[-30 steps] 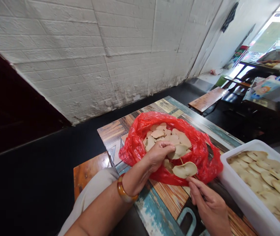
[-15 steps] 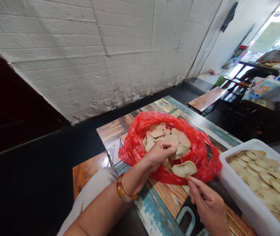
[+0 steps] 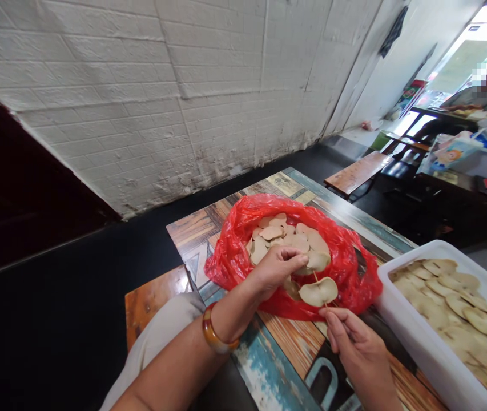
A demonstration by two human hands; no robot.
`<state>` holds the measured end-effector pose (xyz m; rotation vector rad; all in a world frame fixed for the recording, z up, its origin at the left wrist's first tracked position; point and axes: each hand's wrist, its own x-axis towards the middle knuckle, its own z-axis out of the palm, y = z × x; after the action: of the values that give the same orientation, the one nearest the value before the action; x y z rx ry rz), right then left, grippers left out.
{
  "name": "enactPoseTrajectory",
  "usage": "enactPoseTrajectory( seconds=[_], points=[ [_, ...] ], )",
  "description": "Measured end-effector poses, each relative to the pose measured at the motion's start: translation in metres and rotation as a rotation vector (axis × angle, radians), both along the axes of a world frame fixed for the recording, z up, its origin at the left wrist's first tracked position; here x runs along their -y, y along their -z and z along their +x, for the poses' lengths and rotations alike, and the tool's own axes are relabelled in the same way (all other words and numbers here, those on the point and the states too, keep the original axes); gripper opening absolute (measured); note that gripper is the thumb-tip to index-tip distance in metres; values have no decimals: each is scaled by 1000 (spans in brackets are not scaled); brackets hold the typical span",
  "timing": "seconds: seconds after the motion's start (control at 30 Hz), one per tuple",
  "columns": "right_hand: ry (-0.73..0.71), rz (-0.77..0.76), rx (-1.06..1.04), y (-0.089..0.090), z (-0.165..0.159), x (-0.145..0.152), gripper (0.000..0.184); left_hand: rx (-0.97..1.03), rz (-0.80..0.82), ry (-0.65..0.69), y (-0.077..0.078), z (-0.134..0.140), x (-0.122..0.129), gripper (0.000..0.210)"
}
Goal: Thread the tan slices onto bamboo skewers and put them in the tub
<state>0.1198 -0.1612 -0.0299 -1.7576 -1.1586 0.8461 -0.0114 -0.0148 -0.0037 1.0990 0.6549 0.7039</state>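
My left hand (image 3: 280, 268) pinches a thin pale-beige slice (image 3: 318, 261) between thumb and fingers, over a red plastic bag (image 3: 230, 240). The kind of food is not clear to me. Inside the bag lies a heap of similar slices (image 3: 272, 232). My right hand (image 3: 357, 342) is closed on the lower part of a thin wooden skewer (image 3: 326, 306). One slice (image 3: 318, 291) is threaded on that skewer, and the skewer's upper end reaches up to the slice in my left fingers. Whether the tip has gone through that slice, I cannot tell.
A white plastic tub (image 3: 414, 325) of skewered slices (image 3: 453, 302) stands at the right on the patterned table (image 3: 286, 348). Wooden benches (image 3: 358, 171) are beyond and at the left. A person (image 3: 478, 97) sits at a far table. A white brick-patterned wall (image 3: 217, 114) runs behind.
The whole view has shifted slightly. Both hands hold nearly the same pose, with the right hand and the skewered slice a touch further left.
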Motion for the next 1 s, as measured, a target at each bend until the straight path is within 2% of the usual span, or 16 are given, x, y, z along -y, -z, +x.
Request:
enactPoseTrajectory(
  seconds=[0.17, 0.37, 0.63, 0.8, 1.0],
  points=[
    [-11, 16, -52, 4, 2, 0, 29, 24, -71, -31, 3, 1, -1, 33],
    [-8, -2, -69, 1, 0, -1, 30, 41, -18, -27, 6, 1, -1, 31],
    [-20, -1, -63, 3, 1, -1, 30, 50, -47, -4, 6, 2, 0, 26],
    [-12, 16, -53, 3, 0, -1, 30, -22, 62, -8, 6, 3, 2, 25],
    [-12, 4, -46, 2, 0, 0, 29, -141, 231, -72, 1, 3, 1, 26]
  ],
)
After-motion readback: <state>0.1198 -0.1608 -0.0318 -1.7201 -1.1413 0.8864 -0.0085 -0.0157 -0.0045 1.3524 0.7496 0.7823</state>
